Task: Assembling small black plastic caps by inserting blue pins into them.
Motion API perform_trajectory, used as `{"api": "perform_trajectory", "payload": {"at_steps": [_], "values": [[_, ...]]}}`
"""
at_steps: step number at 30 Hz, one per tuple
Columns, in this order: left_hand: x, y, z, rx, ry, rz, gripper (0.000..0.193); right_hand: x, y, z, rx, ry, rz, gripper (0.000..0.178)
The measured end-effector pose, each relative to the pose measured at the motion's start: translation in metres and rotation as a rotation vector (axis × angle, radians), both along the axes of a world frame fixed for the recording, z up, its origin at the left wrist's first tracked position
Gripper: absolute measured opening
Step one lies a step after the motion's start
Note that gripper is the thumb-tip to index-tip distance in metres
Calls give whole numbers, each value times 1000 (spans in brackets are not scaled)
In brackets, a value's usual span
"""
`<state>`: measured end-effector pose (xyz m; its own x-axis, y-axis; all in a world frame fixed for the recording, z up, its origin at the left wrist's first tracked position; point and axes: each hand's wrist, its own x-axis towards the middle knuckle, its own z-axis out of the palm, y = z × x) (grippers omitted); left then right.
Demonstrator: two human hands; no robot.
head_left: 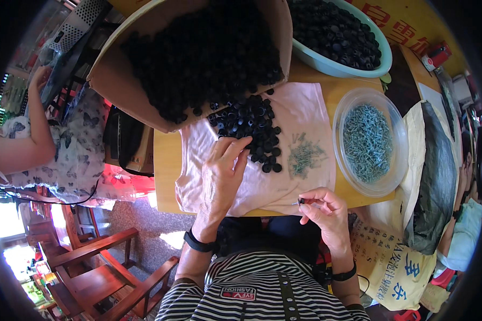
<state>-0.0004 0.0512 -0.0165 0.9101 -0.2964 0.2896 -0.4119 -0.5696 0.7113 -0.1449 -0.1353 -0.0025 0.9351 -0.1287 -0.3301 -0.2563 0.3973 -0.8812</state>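
Observation:
My right hand [326, 214], by the table's near edge, pinches a small black cap [302, 200] with a thin metal screw sticking out of it to the left. Over the pale pink cloth [257, 190], my left hand [223, 168] has its fingers stretched and apart, the tips at the edge of a pile of black plastic caps [251, 120]. Nothing shows in that hand, though its palm side is hidden. Right of the pile, a small heap of silvery screws [304, 156] lies on the cloth.
A cardboard box [110, 80] full of black caps lies tipped toward the cloth. Behind it stands a pale green basin [326, 65] with more caps. A clear round tub [341, 168] holds many screws. Wooden chair [93, 249] at lower left; another person's arm [35, 139] at far left.

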Motion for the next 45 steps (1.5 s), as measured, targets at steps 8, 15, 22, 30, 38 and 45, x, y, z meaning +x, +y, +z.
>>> {"api": "perform_trajectory", "payload": {"at_steps": [8,15,22,30,38,45], "values": [[-3,1,11,-46,56,10,18,-1,3,3,-10,-42,-11,20],[-30,7,19,-817,426,-221,21,10,20,34,-141,-165,-11,19],[-61,6,25,-1028,533,-308,28,17,45,51,-310,-394,28,18],[-73,10,32,-962,554,-387,34,9,43,48,-81,-324,-16,22],[-75,15,42,-976,752,-352,26,7,40,50,-80,-328,2,21],[-73,11,41,-993,801,-358,27,6,36,47,-93,-275,-19,21]]}}
